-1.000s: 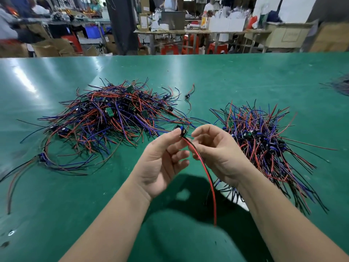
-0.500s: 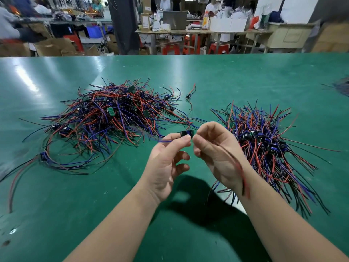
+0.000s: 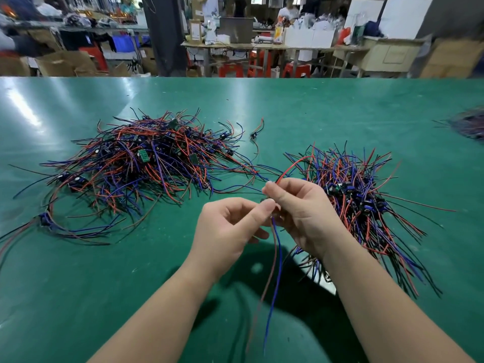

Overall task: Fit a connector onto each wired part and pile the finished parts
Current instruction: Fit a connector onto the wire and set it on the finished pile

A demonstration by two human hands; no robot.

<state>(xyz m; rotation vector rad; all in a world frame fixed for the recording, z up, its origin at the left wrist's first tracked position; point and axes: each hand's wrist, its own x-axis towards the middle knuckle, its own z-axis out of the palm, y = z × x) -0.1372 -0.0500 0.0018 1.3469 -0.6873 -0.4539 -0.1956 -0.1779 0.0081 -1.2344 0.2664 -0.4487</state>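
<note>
My left hand [image 3: 230, 226] and my right hand [image 3: 301, 208] meet above the green table [image 3: 314, 106], fingertips touching. Both pinch one small wired part [image 3: 271, 205], mostly hidden between the fingers. Its blue wire [image 3: 275, 271] and a red-brown wire hang down toward me, and a red wire [image 3: 293, 165] curves up from my right fingers. A large tangled pile of red, blue and black wired parts [image 3: 141, 163] lies to the left. A second pile of wired parts [image 3: 358, 197] lies to the right, behind my right hand.
One loose wired part [image 3: 255, 136] lies alone between the piles, farther back. Another heap of wires [image 3: 468, 124] sits at the table's right edge. Beyond the far edge are benches, boxes, red stools and people.
My hands have shifted slightly right and the part has turned. The blue and red-brown wires now hang down between my hands, and a red wire arcs up from my right fingers.
</note>
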